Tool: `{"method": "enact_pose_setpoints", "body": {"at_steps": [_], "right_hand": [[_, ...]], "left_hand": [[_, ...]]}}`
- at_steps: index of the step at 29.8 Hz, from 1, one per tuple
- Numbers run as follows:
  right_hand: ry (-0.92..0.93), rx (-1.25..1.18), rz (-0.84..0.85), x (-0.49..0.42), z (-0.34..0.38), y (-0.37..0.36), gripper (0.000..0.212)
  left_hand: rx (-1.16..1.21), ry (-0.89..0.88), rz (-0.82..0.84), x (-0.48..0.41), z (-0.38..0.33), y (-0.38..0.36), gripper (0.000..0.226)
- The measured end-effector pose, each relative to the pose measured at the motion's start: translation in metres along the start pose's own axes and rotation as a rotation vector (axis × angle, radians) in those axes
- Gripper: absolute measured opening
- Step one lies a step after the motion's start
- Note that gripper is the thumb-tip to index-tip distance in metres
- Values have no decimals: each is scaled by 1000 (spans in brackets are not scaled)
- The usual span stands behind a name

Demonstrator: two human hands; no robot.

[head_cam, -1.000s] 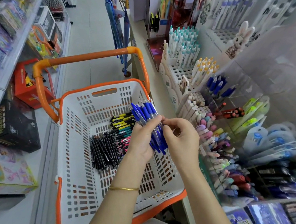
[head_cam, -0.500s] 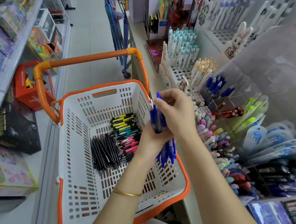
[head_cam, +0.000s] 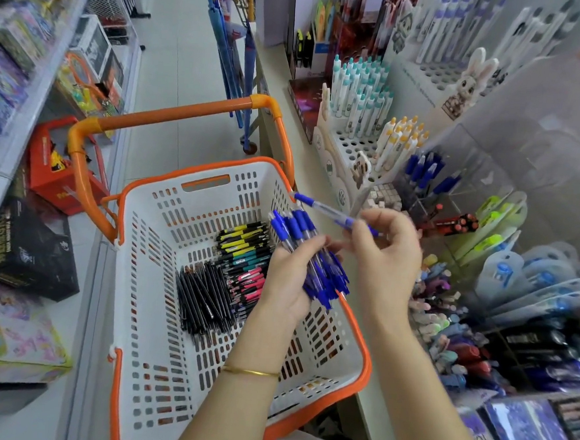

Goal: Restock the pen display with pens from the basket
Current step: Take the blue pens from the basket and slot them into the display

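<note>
Head view, looking down at both hands over the right half of the frame.

- Task pens: clear barrels, blue caps and blue grips. My left hand (head_cam: 288,274) is curled round a thick bundle of blue pens (head_cam: 316,259), caps fanned toward the upper left, tips pointing lower right. The bundle hangs above the basket's right side.
- My right hand (head_cam: 389,257) pinches a single blue pen (head_cam: 327,210) between thumb and fingers. It lies nearly level, cap end toward the upper left, above the basket's right rim and just above the bundle.
- A thin gold bracelet (head_cam: 250,372) sits on my left wrist.

Containers:
- White slotted basket (head_cam: 161,279) with an orange rim and an orange handle (head_cam: 172,115) raised behind it. On its floor lie black pens (head_cam: 204,296) in a loose heap, with yellow-and-black pens (head_cam: 243,235) next to them at the far end, and pink pens (head_cam: 250,282) nearer me. Some teal ones lie between those two.
- Pen display (head_cam: 491,172), centre right: clear compartments, one holding upright display blue pens (head_cam: 424,172) like mine.
- White holed stand (head_cam: 338,147) just left of it, carrying teal-capped pens (head_cam: 363,91) and yellow-capped pens (head_cam: 400,138).

Around:
- A rabbit figure (head_cam: 469,84) tops the upper stand.
- Pastel pens and highlighters crowd the lower right, blurred.
- A red box (head_cam: 58,172) and a black box (head_cam: 29,249) sit at left, below shelving.
- A blue trolley frame (head_cam: 231,54) stands up the aisle.
</note>
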State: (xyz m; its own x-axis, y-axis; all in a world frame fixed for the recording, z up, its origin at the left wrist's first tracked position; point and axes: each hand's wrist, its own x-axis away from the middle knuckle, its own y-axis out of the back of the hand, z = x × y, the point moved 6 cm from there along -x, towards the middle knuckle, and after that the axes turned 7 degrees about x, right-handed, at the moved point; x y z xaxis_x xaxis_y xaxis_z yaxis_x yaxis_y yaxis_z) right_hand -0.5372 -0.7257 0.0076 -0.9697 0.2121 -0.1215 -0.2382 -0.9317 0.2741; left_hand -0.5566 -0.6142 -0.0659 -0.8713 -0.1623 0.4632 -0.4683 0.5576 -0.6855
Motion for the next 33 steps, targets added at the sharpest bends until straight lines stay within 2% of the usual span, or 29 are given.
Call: {"method": "enact_pose_setpoints", "body": {"at_steps": [5,12,14,17,19,21,24,26,29,33], "right_hand": [[109,301,146,17,-9,-8,18],[208,545,287,17,1,-15,19],[202,571,296,15,2,-17,16],[226,526,207,5,11,-17,20],[270,505,226,-5,20,-25,26],[332,559,305,-16,28,-38,27],[390,696,438,-29,33,-55,24],[350,686,555,-33,32,-60,21],[316,601,687,-35,36,-62,20],[250,629,794,-38,36,-62,11]], "left_hand": [[105,-46,-97,-2,-5,8,29],[61,-60,-74,-1,-6,8,36],[-7,-75,-83,-1,-5,11,40],[-77,-114,-10,2,-5,4,41],[-138,-138,70,3,-5,-2,27],[-205,-162,120,5,-5,-6,15],[-257,-166,197,8,-3,-11,26],[-267,-170,231,10,-4,-14,32],[-317,-177,240,10,-5,-12,21],[-372,-81,250,10,4,-8,22]]}}
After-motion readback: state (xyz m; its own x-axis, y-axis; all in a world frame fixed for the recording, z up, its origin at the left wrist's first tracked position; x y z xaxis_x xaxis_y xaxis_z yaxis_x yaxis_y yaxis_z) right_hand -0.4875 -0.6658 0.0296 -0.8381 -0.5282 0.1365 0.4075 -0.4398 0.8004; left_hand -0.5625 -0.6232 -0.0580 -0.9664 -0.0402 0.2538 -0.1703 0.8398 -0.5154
